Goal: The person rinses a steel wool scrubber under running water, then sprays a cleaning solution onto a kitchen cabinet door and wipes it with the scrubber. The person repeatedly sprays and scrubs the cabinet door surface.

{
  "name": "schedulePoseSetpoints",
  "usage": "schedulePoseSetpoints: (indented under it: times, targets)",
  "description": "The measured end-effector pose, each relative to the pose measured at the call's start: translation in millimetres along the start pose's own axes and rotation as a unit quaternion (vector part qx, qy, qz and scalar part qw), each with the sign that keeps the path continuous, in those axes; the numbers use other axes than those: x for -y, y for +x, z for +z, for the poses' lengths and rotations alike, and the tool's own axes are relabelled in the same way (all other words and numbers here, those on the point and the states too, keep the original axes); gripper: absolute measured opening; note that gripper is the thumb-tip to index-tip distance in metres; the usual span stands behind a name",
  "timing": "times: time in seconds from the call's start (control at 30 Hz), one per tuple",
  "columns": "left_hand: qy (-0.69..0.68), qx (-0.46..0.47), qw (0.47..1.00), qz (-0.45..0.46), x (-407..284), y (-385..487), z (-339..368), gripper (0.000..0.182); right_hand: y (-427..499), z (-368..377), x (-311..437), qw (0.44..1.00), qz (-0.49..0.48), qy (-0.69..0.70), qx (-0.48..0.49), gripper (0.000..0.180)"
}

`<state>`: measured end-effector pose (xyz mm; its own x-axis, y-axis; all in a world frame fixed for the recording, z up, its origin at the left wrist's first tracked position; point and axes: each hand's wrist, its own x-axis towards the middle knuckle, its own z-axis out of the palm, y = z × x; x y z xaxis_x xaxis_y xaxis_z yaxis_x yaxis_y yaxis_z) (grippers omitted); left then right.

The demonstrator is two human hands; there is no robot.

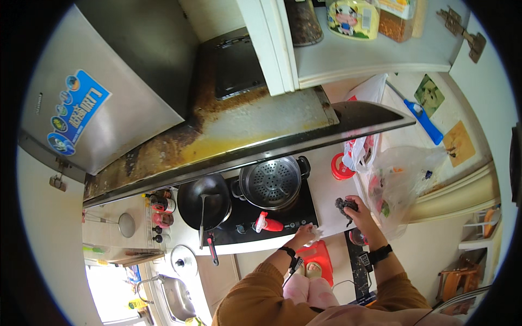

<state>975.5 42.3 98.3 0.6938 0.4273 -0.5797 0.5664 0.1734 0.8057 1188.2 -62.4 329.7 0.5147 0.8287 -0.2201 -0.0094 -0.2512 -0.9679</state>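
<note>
My right hand is closed around a dark steel-wool scourer, raised over the right end of the white counter. My left hand grips a crumpled white tissue or cloth by the front right corner of the black hob. Left of that hand, a red spray bottle with a white trigger head lies on the hob. Behind it, a steel steamer pot with a perforated insert covers the right burner. A black wok sits on the left burner, with a metal spatula in it.
The greasy range hood juts out above the hob. A red-lidded tub and plastic bags are on the right. A glass lid and steel sink lie to the left. Under me is a red stool.
</note>
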Motion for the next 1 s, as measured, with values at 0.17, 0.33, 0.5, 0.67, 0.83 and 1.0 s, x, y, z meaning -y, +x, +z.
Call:
schedulePoseSetpoints:
  times: [0.17,0.33,0.5,0.67,0.83,1.0]
  targets:
    - [-0.160,0.004,0.987,0.021,-49,-34,14,0.044,-16,13,-9,0.997,0.030,0.057,-0.038,0.035]
    - [-0.206,-0.001,0.978,-0.018,-85,-44,21,0.048,-34,14,-15,0.984,0.144,0.073,-0.075,0.030]
    - [-0.201,-0.024,0.979,-0.008,-119,-56,33,0.050,-60,6,2,0.966,0.203,0.124,-0.099,0.034]
    - [-0.226,-0.024,0.974,0.004,-169,-98,37,0.054,-79,5,29,0.951,0.207,0.226,-0.045,0.025]
    - [-0.277,0.037,0.959,0.052,-195,-134,30,0.052,-92,11,45,0.933,0.252,0.254,-0.024,0.029]
    - [-0.377,0.088,0.920,0.063,-201,-163,19,0.049,-105,17,65,0.882,0.323,0.344,-0.010,0.036]
